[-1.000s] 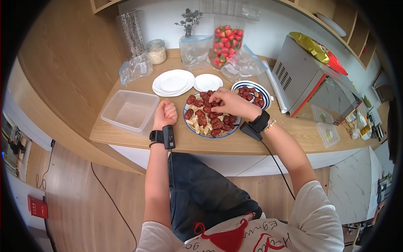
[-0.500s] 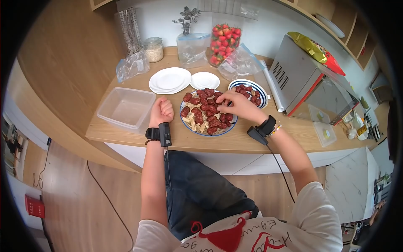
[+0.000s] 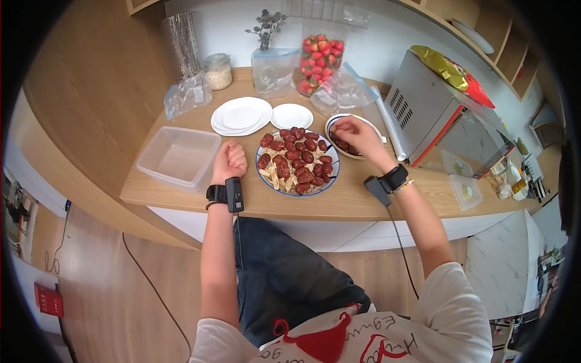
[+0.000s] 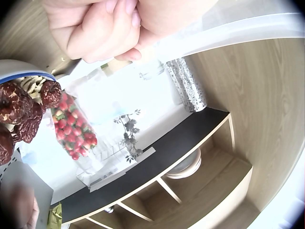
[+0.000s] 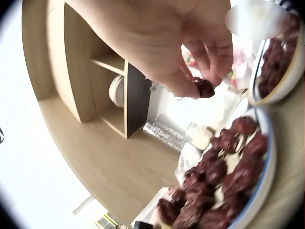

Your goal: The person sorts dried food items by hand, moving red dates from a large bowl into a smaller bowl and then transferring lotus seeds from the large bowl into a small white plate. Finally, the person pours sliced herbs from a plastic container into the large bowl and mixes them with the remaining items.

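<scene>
My right hand (image 3: 361, 138) pinches a wrinkled red date (image 5: 205, 88) between thumb and fingertips. In the head view it hovers over a blue-and-white striped bowl (image 5: 281, 93) that has more dates in it and partly covers them. A blue-rimmed plate (image 3: 300, 194) lies just left of that bowl, heaped with red dates (image 3: 282, 166) over pale dried slices (image 3: 275, 181). My left hand (image 3: 230, 160) rests by the counter's front, fingers curled in and holding nothing, between the plate and a clear plastic container (image 3: 181, 154).
White plates (image 3: 242, 115) and a small white saucer (image 3: 292, 116) stand behind the dates. Further back are a bag of strawberries (image 3: 321, 60), clear zip bags (image 3: 275, 72) and a glass jar (image 3: 218, 71). A microwave (image 3: 423, 109) with a snack packet (image 3: 454, 75) fills the right.
My right hand has moved right, from over the heaped plate to over the striped bowl. My left hand stays curled in its place. The head view has shifted slightly.
</scene>
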`<action>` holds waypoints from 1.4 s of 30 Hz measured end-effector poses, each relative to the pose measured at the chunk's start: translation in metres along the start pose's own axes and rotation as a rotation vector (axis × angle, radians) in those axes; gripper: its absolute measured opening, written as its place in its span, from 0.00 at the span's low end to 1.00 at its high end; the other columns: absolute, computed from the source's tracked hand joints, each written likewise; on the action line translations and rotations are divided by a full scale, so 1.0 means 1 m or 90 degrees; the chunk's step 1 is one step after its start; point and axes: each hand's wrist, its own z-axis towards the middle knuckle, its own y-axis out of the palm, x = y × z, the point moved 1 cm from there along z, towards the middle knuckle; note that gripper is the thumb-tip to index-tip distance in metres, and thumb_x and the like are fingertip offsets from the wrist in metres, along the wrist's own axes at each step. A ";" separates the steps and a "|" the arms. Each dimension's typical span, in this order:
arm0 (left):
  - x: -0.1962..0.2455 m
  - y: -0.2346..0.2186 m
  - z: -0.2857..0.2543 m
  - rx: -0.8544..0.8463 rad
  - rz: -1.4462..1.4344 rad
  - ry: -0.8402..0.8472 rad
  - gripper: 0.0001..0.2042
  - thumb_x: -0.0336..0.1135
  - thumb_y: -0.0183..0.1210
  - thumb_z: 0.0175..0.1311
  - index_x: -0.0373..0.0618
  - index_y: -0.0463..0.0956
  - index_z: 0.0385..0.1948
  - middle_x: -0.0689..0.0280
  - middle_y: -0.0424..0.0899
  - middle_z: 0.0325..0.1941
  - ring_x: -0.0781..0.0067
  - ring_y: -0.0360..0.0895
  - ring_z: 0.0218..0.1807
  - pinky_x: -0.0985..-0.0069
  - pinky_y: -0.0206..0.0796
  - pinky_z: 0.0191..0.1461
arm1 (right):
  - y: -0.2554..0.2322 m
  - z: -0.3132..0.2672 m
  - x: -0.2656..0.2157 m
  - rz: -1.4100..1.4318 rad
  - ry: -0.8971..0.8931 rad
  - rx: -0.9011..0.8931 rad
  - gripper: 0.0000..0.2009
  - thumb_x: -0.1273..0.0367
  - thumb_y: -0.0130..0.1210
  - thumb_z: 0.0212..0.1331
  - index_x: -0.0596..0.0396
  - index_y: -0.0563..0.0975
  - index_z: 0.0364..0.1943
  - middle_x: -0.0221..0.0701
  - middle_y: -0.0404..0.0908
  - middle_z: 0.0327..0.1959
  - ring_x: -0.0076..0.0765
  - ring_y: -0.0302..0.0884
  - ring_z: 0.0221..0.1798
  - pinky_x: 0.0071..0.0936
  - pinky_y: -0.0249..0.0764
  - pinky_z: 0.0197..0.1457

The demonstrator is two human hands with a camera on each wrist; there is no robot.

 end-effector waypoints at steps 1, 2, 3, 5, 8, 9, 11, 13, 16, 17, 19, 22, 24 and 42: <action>-0.001 0.000 0.000 0.003 0.000 0.001 0.13 0.29 0.44 0.64 0.48 0.59 0.17 0.76 0.47 0.10 0.85 0.41 0.10 0.85 0.34 0.12 | -0.014 0.001 0.014 -0.018 0.032 0.022 0.12 0.68 0.58 0.52 0.58 0.77 0.40 0.34 0.81 0.31 0.26 0.77 0.32 0.24 0.73 0.39; -0.001 -0.002 0.001 0.003 -0.001 0.000 0.13 0.29 0.44 0.64 0.48 0.59 0.17 0.76 0.47 0.10 0.85 0.41 0.10 0.85 0.34 0.12 | -0.025 -0.001 0.026 -0.064 0.072 0.034 0.12 0.68 0.59 0.52 0.59 0.77 0.39 0.35 0.81 0.31 0.28 0.77 0.33 0.25 0.73 0.39; 0.000 -0.002 0.001 0.003 -0.002 -0.001 0.13 0.29 0.44 0.64 0.48 0.59 0.17 0.76 0.47 0.10 0.85 0.41 0.10 0.84 0.34 0.12 | -0.035 -0.003 0.038 -0.109 0.111 0.047 0.12 0.68 0.59 0.52 0.59 0.77 0.38 0.36 0.81 0.31 0.30 0.78 0.33 0.26 0.73 0.40; 0.000 -0.001 0.001 0.005 -0.002 0.002 0.13 0.29 0.44 0.64 0.49 0.58 0.17 0.76 0.47 0.10 0.85 0.41 0.10 0.84 0.34 0.12 | -0.044 -0.005 0.048 -0.184 0.145 0.051 0.11 0.68 0.60 0.51 0.60 0.77 0.37 0.37 0.81 0.31 0.33 0.79 0.34 0.28 0.73 0.40; 0.000 -0.001 0.001 0.011 -0.009 0.006 0.13 0.29 0.44 0.63 0.49 0.58 0.16 0.76 0.46 0.10 0.85 0.41 0.10 0.84 0.34 0.13 | -0.041 -0.012 0.055 -0.264 0.131 0.045 0.10 0.68 0.61 0.50 0.60 0.77 0.34 0.38 0.81 0.29 0.37 0.79 0.34 0.29 0.73 0.40; 0.000 -0.001 0.001 0.010 -0.015 0.001 0.14 0.28 0.45 0.63 0.49 0.57 0.16 0.76 0.46 0.10 0.85 0.41 0.10 0.84 0.34 0.13 | -0.039 -0.010 0.056 -0.238 0.140 0.040 0.10 0.68 0.61 0.50 0.59 0.77 0.33 0.38 0.81 0.29 0.37 0.79 0.34 0.29 0.73 0.40; -0.001 0.001 0.000 0.012 -0.017 -0.003 0.14 0.28 0.45 0.63 0.49 0.56 0.15 0.76 0.46 0.10 0.85 0.41 0.10 0.84 0.33 0.13 | -0.038 -0.008 0.057 -0.184 0.159 0.031 0.10 0.68 0.61 0.50 0.59 0.78 0.33 0.38 0.81 0.29 0.37 0.79 0.34 0.29 0.73 0.39; -0.002 0.002 0.000 0.021 -0.010 -0.001 0.15 0.28 0.45 0.63 0.50 0.55 0.14 0.76 0.46 0.10 0.85 0.41 0.10 0.84 0.33 0.13 | -0.035 -0.005 0.056 -0.164 0.159 0.016 0.09 0.68 0.61 0.50 0.59 0.78 0.31 0.38 0.81 0.28 0.36 0.79 0.33 0.30 0.73 0.39; -0.001 0.003 0.000 0.011 0.000 -0.002 0.16 0.28 0.45 0.63 0.50 0.54 0.13 0.76 0.46 0.10 0.85 0.41 0.10 0.84 0.33 0.13 | -0.034 -0.004 0.055 -0.174 0.141 -0.019 0.08 0.68 0.60 0.50 0.59 0.79 0.29 0.38 0.81 0.27 0.37 0.80 0.32 0.30 0.73 0.39; -0.001 0.003 0.000 0.011 -0.004 -0.003 0.16 0.28 0.45 0.63 0.50 0.55 0.13 0.76 0.46 0.10 0.85 0.41 0.10 0.84 0.33 0.13 | -0.033 -0.003 0.056 -0.183 0.132 -0.033 0.08 0.68 0.60 0.51 0.60 0.79 0.29 0.39 0.81 0.27 0.37 0.80 0.32 0.31 0.73 0.39; -0.001 0.002 0.000 0.014 -0.009 -0.001 0.16 0.28 0.45 0.63 0.50 0.55 0.14 0.76 0.46 0.10 0.85 0.41 0.10 0.84 0.34 0.13 | -0.034 -0.001 0.061 -0.254 0.078 -0.036 0.08 0.69 0.60 0.50 0.60 0.80 0.30 0.40 0.81 0.28 0.38 0.80 0.32 0.31 0.73 0.40; -0.001 0.003 -0.001 0.008 -0.006 -0.003 0.15 0.29 0.44 0.64 0.50 0.57 0.15 0.76 0.46 0.10 0.85 0.41 0.10 0.84 0.34 0.13 | -0.035 0.000 0.061 -0.239 0.102 0.041 0.08 0.71 0.58 0.50 0.60 0.80 0.33 0.42 0.81 0.30 0.41 0.80 0.34 0.32 0.73 0.41; -0.002 0.004 -0.001 0.009 -0.012 -0.005 0.14 0.29 0.44 0.64 0.49 0.57 0.15 0.76 0.46 0.10 0.85 0.41 0.10 0.84 0.34 0.13 | -0.035 0.001 0.061 -0.223 0.110 0.079 0.08 0.73 0.58 0.50 0.60 0.80 0.35 0.42 0.81 0.32 0.43 0.79 0.36 0.33 0.73 0.43; 0.003 -0.007 0.003 -0.025 -0.014 -0.015 0.13 0.30 0.43 0.65 0.48 0.59 0.17 0.76 0.47 0.10 0.85 0.42 0.10 0.85 0.35 0.13 | 0.011 -0.008 -0.049 0.030 -0.100 -0.229 0.13 0.69 0.54 0.57 0.58 0.76 0.45 0.35 0.79 0.39 0.32 0.76 0.38 0.26 0.72 0.45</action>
